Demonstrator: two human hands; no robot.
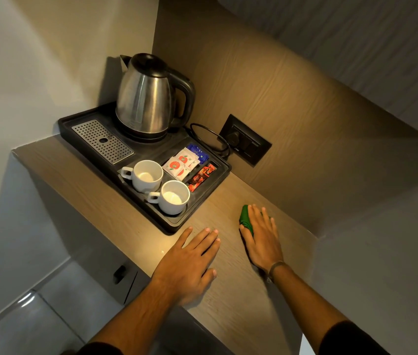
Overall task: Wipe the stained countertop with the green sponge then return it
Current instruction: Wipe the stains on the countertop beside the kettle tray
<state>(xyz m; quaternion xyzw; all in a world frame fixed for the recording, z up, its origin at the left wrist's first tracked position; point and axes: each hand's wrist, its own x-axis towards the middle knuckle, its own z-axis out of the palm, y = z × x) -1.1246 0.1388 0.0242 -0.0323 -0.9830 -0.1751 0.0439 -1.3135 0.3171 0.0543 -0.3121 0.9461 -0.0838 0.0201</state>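
The green sponge lies on the wood-grain countertop, near the back wall and right of the tray. My right hand presses flat on top of it, fingers stretched over it, so only the sponge's left part shows. My left hand rests palm down on the countertop, fingers apart, holding nothing, just in front of the tray's near corner. I cannot make out a stain on the surface.
A black tray at the left holds a steel kettle, two white cups, sachets and a drip grid. A wall socket with the kettle's cord sits behind. Walls enclose the back and right.
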